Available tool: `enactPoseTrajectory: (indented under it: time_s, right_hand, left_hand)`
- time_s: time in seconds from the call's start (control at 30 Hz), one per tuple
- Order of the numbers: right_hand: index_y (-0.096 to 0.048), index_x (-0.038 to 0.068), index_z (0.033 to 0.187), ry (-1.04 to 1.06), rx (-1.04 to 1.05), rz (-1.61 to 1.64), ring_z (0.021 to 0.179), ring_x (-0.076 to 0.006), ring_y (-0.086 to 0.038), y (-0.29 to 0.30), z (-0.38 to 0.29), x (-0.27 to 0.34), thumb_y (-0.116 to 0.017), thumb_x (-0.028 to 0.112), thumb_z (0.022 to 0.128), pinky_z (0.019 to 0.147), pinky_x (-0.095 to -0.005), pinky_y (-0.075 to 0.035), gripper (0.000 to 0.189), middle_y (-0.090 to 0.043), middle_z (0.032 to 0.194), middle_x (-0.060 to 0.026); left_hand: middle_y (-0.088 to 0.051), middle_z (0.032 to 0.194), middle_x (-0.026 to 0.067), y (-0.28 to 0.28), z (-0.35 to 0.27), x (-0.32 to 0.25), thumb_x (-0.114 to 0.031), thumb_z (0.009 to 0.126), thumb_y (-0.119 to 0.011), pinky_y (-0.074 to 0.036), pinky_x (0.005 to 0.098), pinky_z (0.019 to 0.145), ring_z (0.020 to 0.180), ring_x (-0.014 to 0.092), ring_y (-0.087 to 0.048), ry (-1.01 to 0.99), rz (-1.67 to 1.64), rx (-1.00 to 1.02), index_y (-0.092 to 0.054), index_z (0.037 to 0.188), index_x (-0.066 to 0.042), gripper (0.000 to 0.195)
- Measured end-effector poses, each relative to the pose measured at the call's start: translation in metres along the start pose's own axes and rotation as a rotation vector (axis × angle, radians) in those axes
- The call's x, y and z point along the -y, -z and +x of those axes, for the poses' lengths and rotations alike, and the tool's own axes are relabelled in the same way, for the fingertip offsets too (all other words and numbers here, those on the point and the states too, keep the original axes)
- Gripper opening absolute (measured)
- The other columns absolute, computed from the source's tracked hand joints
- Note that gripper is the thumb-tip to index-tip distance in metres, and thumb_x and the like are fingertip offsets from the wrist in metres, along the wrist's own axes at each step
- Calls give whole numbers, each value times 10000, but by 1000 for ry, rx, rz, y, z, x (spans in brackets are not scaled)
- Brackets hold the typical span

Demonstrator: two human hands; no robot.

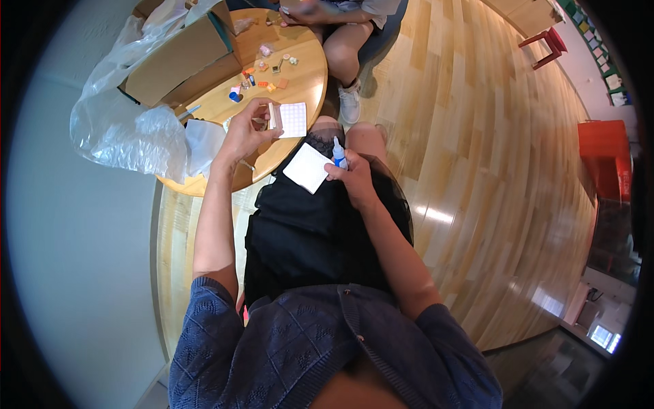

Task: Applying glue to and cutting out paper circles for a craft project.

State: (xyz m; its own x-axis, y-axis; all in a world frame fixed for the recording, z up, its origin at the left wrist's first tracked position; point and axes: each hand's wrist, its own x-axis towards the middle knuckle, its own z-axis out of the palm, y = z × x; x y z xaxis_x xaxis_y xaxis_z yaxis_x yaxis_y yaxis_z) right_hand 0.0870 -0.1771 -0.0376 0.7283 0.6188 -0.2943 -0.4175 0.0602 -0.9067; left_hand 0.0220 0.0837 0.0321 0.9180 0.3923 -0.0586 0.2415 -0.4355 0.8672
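My left hand (246, 130) grips a small piece with a checked, pale square panel (293, 120) and a brownish upright strip (275, 117) along one side. It is held over the edge of the round wooden table (301, 56). In my right hand (356, 179) is a small squeeze bottle (339, 154) with a blue label and a narrow nozzle pointing up. The same hand also pinches the corner of a white square panel (308, 167), which is above my black skirt. Near my left hand, a small blue cap (235, 96) lies on the table.
Several tiny orange, pink and white pieces (262, 84) are scattered on the table. A cardboard box (179, 66) and clear plastic wrap (138, 135) take up its left side. Across the table sits another person, with a hand (306, 13) over it. A red stool (549, 47) stands farther off.
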Motion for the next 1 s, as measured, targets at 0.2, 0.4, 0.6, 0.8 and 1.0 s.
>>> enactPoseTrajectory:
  time_s: [0.2, 0.4, 0.6, 0.8, 1.0]
  right_hand:
    - [-593, 14, 906, -14, -7, -4, 651, -103, -578, -3, 0, 7, -734, 73, 795, 632, -246, -455, 189, -620, 750, -39]
    - [-595, 8, 910, -21, -10, 4, 650, -102, -577, -3, -1, 7, -729, 70, 793, 634, -246, -455, 188, -621, 749, -39]
    - [-593, 7, 914, -12, -4, -7, 651, -105, -577, -2, 0, 6, -732, 71, 788, 636, -248, -458, 198, -619, 753, -44]
    - [-589, 3, 927, -22, -7, 12, 652, -107, -577, -3, -1, 8, -740, 78, 784, 637, -248, -461, 221, -617, 766, -47]
    - [-590, 0, 935, -16, -11, 4, 654, -106, -575, -1, 0, 6, -744, 79, 787, 634, -245, -461, 227, -613, 766, -43]
  left_hand:
    - [-662, 1076, 101, 4, 5, -7, -32, 682, -802, -495, 301, 802, 947, 183, -597, 5, 48, 44, -548, 1208, -94, 587]
    - [-660, 1057, 91, 5, 7, -9, -3, 677, -795, -494, 292, 795, 941, 175, -590, -2, 45, 90, -544, 1209, -94, 596]
    - [-646, 1117, 84, 5, 9, -3, -25, 710, -775, -488, 277, 819, 919, 149, -591, 5, 47, 127, -540, 1238, -90, 581]
    - [-646, 1008, 76, 3, 10, 1, 23, 686, -787, -504, 290, 834, 890, 159, -589, 3, -1, 106, -545, 1201, -94, 580]
    - [-655, 1012, 72, 1, 12, 1, 14, 681, -801, -517, 302, 855, 893, 173, -612, -37, 62, 89, -541, 1195, -87, 585]
